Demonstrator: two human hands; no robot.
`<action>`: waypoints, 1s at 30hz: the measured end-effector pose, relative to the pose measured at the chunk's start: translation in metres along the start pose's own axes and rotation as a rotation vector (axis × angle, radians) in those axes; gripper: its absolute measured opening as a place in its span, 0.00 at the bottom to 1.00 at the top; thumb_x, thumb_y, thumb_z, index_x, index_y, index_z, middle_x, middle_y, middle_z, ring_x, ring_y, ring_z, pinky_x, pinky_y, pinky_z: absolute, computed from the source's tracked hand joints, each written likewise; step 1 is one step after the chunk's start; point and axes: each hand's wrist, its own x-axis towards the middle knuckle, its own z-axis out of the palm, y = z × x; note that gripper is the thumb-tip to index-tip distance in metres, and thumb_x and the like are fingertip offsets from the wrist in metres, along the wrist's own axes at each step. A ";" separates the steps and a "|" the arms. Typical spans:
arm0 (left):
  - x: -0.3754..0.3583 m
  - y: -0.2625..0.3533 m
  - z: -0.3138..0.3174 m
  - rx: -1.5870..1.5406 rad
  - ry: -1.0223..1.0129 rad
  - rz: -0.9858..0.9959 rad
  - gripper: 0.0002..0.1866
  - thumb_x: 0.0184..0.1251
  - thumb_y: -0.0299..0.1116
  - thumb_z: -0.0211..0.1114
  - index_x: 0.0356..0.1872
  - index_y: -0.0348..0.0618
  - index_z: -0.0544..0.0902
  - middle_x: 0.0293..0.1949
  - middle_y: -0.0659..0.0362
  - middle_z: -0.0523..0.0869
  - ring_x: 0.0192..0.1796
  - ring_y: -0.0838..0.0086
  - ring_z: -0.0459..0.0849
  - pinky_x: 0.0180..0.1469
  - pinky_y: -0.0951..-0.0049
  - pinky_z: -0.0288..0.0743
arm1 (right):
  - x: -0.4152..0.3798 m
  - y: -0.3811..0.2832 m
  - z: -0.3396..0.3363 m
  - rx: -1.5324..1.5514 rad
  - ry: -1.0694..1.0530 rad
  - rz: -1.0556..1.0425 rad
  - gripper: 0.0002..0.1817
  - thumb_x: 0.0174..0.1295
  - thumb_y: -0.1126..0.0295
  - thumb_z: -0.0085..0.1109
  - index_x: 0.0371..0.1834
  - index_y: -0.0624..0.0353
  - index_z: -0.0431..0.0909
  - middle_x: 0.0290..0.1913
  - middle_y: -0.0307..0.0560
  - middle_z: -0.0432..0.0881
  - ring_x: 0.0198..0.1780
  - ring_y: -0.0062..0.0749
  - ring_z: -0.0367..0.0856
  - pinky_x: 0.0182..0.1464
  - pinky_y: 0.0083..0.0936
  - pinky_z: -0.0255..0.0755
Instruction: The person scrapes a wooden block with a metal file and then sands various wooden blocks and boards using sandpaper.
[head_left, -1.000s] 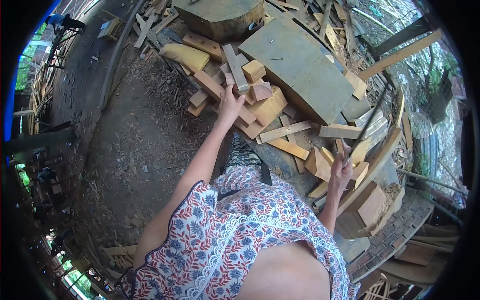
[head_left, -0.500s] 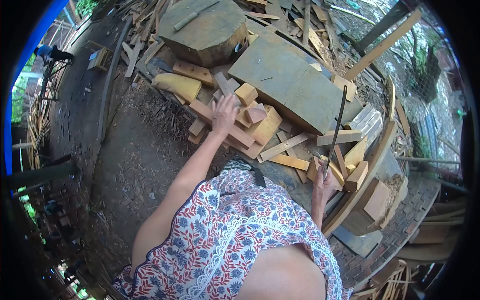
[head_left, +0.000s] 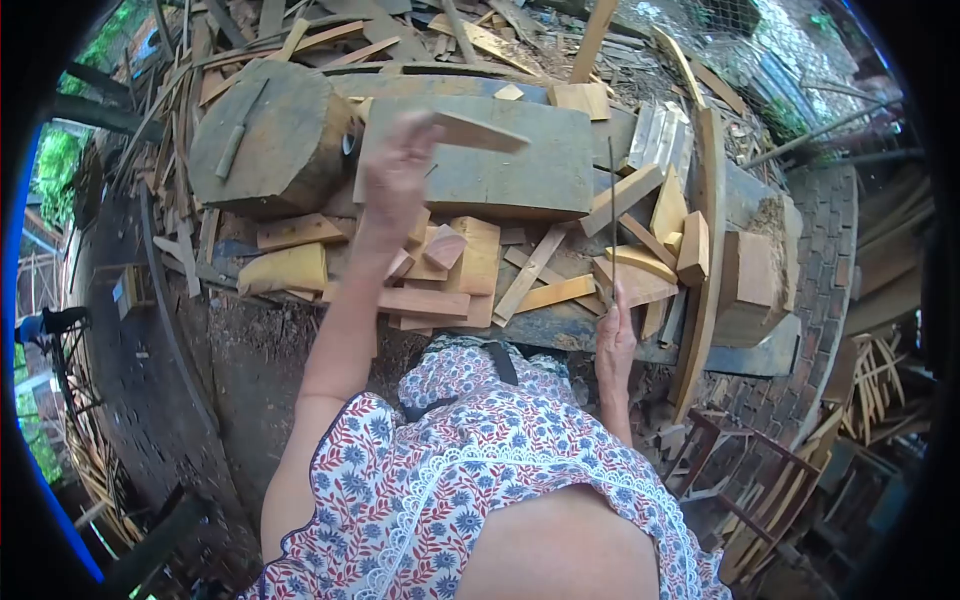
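My left hand [head_left: 395,175] is raised over the large flat-topped wooden block [head_left: 530,165], its fingers closed on one end of a flat wood piece [head_left: 480,133]. The piece points to the right, and hand and wood are slightly blurred. Lower right, my right hand [head_left: 615,345] grips a long thin dark blade [head_left: 613,210], which stands upright and shows nearly edge-on. Its handle is mostly hidden in my fingers. Between my hands lie wood offcuts, among them a reddish plank [head_left: 425,303] and a pink-ended block [head_left: 444,247].
A thick stump [head_left: 290,120] stands at the left with a long-handled tool [head_left: 232,150] on top. A yellow folded piece [head_left: 285,270] lies in front of it. On the right, a long curved board [head_left: 700,270] runs beside a squared block [head_left: 748,270]. Scrap wood is piled behind.
My left hand has lifted from the offcuts and now holds a wood piece above the large block. The view has turned. My right hand still holds the blade upright.
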 end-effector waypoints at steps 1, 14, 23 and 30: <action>-0.005 -0.015 0.025 0.131 -0.092 -0.052 0.07 0.66 0.27 0.56 0.43 0.40 0.78 0.34 0.61 0.80 0.37 0.79 0.78 0.41 0.78 0.73 | -0.001 0.009 0.004 0.034 0.043 -0.046 0.22 0.70 0.56 0.39 0.66 0.43 0.63 0.30 0.50 0.79 0.26 0.26 0.72 0.35 0.24 0.68; -0.028 -0.017 0.092 0.354 -0.521 0.019 0.08 0.61 0.27 0.60 0.40 0.38 0.77 0.35 0.51 0.81 0.36 0.57 0.80 0.37 0.68 0.73 | 0.022 0.027 -0.028 0.188 -0.140 -0.320 0.17 0.66 0.67 0.48 0.59 0.46 0.71 0.47 0.55 0.79 0.45 0.45 0.80 0.45 0.31 0.72; -0.032 -0.023 0.083 0.383 -0.498 -0.094 0.08 0.61 0.26 0.60 0.41 0.38 0.78 0.35 0.51 0.81 0.36 0.61 0.80 0.38 0.69 0.73 | 0.041 0.041 -0.003 0.087 -0.271 -0.170 0.18 0.65 0.67 0.48 0.59 0.47 0.70 0.42 0.59 0.80 0.41 0.46 0.81 0.43 0.31 0.71; -0.034 -0.024 0.067 0.334 -0.450 -0.007 0.08 0.62 0.26 0.60 0.41 0.36 0.78 0.32 0.52 0.78 0.34 0.63 0.78 0.38 0.70 0.71 | 0.054 0.084 0.032 -0.027 -0.258 -0.030 0.18 0.67 0.62 0.44 0.59 0.49 0.70 0.51 0.55 0.77 0.52 0.46 0.77 0.51 0.30 0.69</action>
